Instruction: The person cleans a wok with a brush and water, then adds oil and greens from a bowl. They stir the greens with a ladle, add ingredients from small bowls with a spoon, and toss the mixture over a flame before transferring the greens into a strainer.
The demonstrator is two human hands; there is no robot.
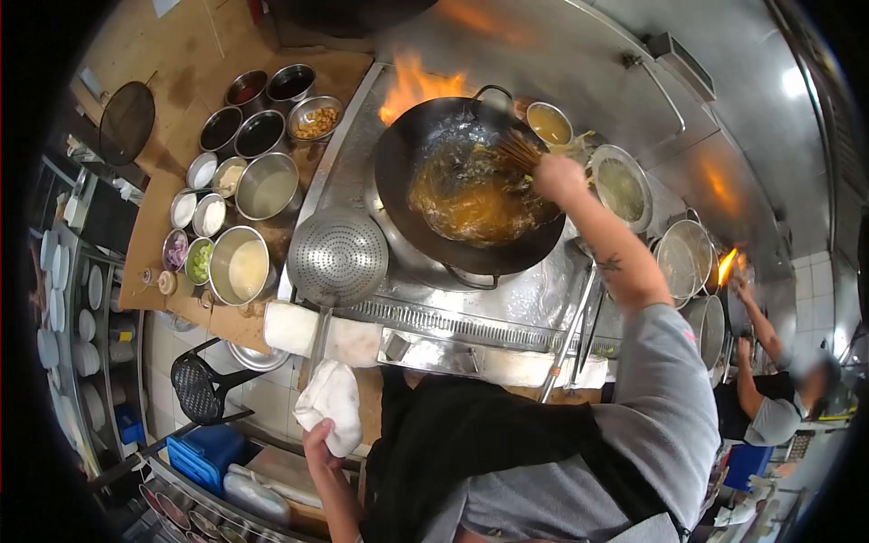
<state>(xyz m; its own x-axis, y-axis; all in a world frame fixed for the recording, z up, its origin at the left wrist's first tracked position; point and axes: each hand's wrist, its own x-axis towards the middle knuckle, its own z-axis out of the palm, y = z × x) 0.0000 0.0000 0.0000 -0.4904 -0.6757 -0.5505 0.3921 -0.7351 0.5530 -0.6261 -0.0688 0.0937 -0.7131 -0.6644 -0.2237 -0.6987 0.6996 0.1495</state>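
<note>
Flames (416,86) lick up behind the wok (398,172) in the upper middle of the frame, where my right hand (558,176) is closed around a bamboo brush (518,149), its bristles down in the orange-brown liquid (471,199). My left hand (317,443), low and left of centre, grips a white cloth (333,398). A perforated ladle (337,256) rests left of the wok, beside steel bowls (264,185) on the desk (149,235).

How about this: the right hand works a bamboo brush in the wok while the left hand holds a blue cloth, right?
Not quite: the head view shows the cloth in the left hand is white, not blue. The right hand does work a bamboo brush in the wok.
</note>
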